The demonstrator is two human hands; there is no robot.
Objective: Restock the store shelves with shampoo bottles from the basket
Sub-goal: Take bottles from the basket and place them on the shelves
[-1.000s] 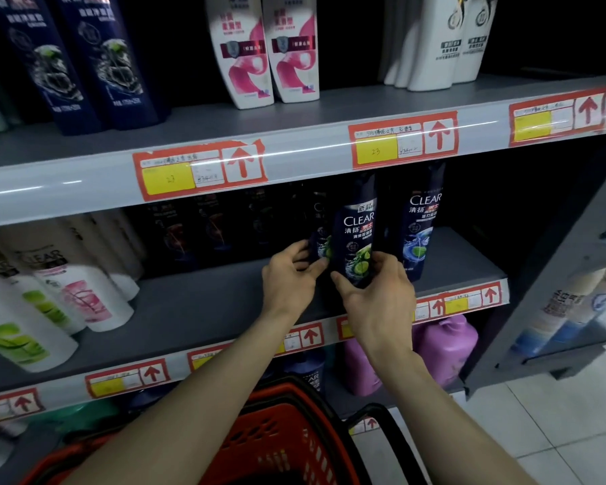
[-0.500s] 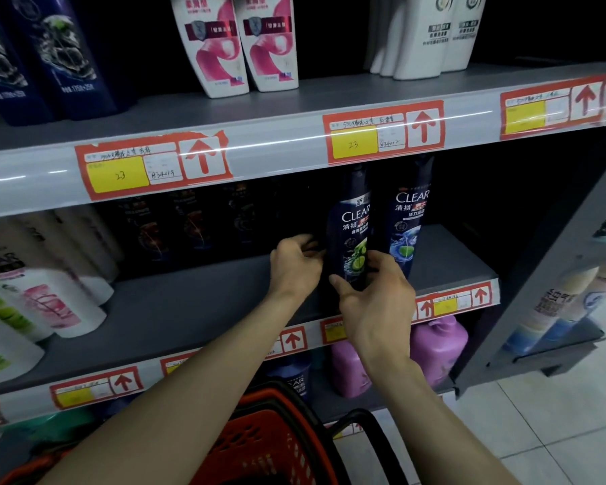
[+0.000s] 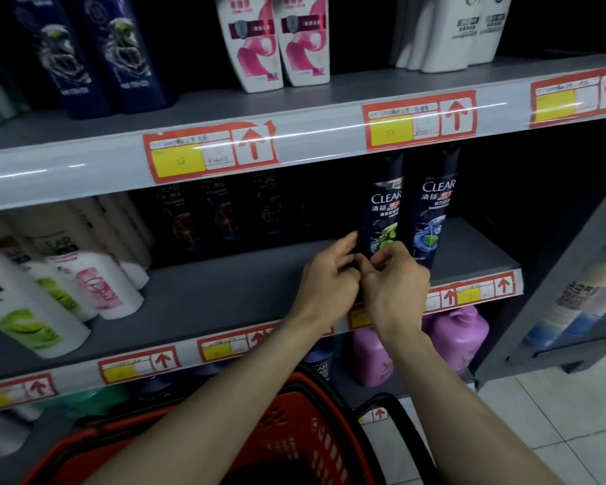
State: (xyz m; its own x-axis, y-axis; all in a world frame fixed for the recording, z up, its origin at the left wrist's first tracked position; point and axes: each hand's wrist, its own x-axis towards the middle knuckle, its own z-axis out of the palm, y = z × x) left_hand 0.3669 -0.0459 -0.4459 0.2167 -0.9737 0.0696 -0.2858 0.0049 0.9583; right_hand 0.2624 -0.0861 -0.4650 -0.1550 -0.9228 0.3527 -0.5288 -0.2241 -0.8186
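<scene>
Both left hand [image 3: 329, 274] and right hand [image 3: 397, 285] grip the bottle [image 3: 382, 211]; bare shelf [image 3: 224, 285] lies leftward.

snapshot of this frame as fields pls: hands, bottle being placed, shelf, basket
view: head camera, store shelving
target: green-label Clear bottle, upright on middle shelf, base hidden by hands
left hand: forefinger against the bottle's lower left side; hold unclear
right hand: fingers curled on the bottle's lower front
neighbour: blue-label Clear bottle, upright, immediately right
basket: red basket under the forearms; contents not visible
other stock: white bottles leaning at shelf's left; purple bottles one shelf down
</scene>
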